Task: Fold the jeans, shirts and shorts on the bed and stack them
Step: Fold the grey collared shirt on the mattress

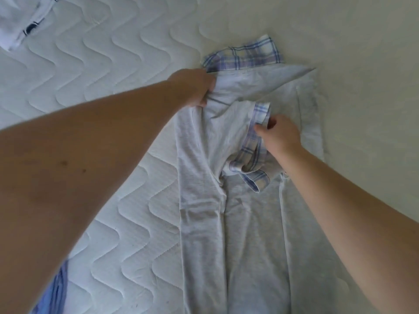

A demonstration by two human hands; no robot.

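We see a light grey shirt (249, 223) lying long on the white quilted bed (113, 87), from the middle down to 6 o'clock. Its blue checked collar (247, 55) pokes out at 12 o'clock. Our left hand (197, 87) grips the shirt's shoulder at 11 o'clock. Our right hand (281, 134) pinches the checked cuff (256, 141) of the folded sleeve in the middle. A white garment (20, 21) sits far off at 10 o'clock. Some blue cloth (56, 288), maybe jeans, peeks in at 7 o'clock.
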